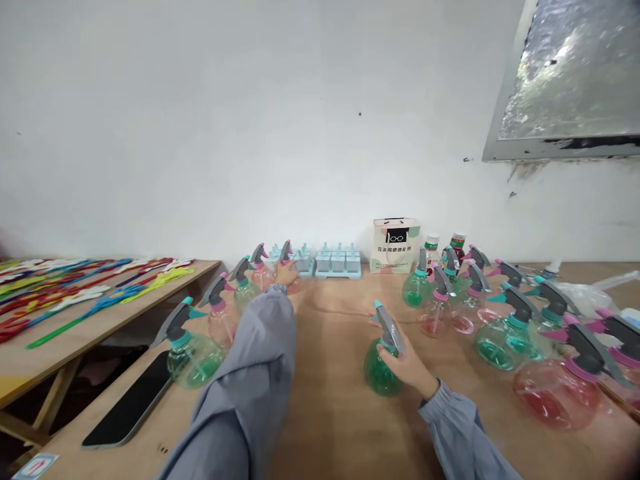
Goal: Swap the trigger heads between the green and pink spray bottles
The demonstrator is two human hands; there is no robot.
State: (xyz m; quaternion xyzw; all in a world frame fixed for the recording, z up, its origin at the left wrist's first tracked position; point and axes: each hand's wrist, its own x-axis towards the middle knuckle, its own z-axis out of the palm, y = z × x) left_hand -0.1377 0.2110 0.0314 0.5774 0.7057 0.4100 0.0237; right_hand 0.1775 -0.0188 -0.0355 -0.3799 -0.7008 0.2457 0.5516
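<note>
My right hand (407,360) is wrapped round the neck and grey trigger head of a green spray bottle (381,373), which stands on the wooden table (330,413). Farther off on the left, my left hand (287,272) closes on the top of a pink spray bottle (294,287) at the far end of a row. Its sleeve and fingers hide part of that bottle. Beside my left arm stand other spray bottles, among them a green one (197,363) and a pink one (220,320).
Several pink and green spray bottles (557,393) crowd the right side. Pale blue moulds (339,263), a paper bag (395,247) and two red bottles stand near the wall. A black phone (131,403) lies left; colourful craft strips (100,303) cover another table.
</note>
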